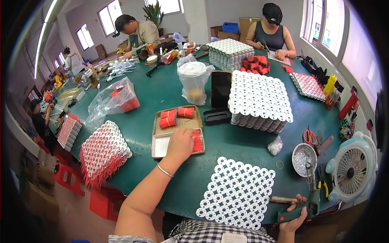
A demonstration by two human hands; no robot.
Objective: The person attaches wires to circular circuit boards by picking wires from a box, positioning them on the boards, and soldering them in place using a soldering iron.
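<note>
red wires (pixel 197 141) lie in the open cardboard box (pixel 159 151), at the left hand (pixel 181 142), whose pinch i cannot make out; the right hand (pixel 299 220) grips a green gun-shaped tool (pixel 314 201) beside the white disc panel (pixel 237 193).

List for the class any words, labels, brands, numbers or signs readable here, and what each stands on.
None can be read.
White patch on the checked cloth: faint marks, too blurred.
White disc sheet: tiny marks, too small.
</note>
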